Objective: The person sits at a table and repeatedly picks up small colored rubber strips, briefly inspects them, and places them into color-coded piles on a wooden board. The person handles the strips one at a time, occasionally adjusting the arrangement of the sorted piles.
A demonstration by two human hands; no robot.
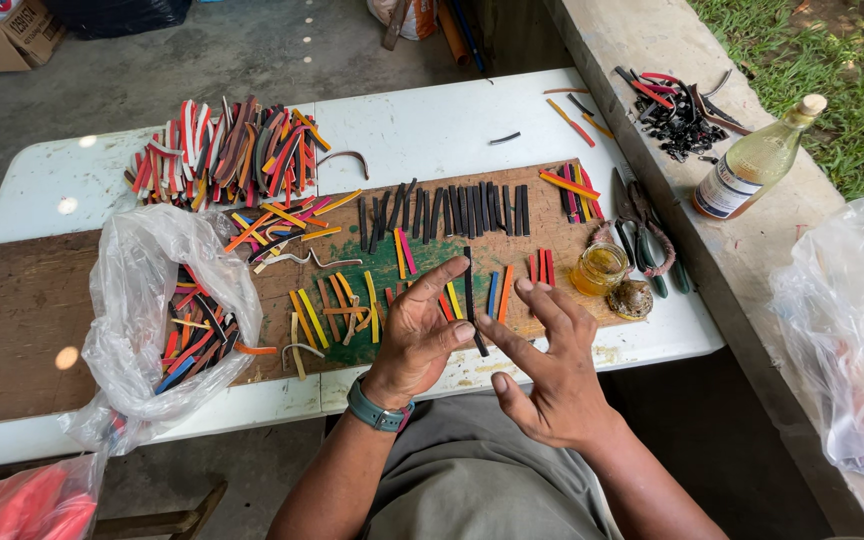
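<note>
The left hand [417, 335] pinches a long black strip [470, 298] between thumb and fingertips, the strip standing nearly upright from the palm toward twelve o'clock. The right hand [552, 365] hovers just beside it at three o'clock, fingers spread apart and holding nothing, fingertips close to the strip's lower end. Both hands sit over the near edge of a worn wooden board [32, 320] on a white table [432, 125]. At twelve o'clock lies a row of black strips [452, 210]; at two o'clock, a small glass jar [599, 268]; at nine o'clock, a clear plastic bag [142, 290] of coloured strips.
</note>
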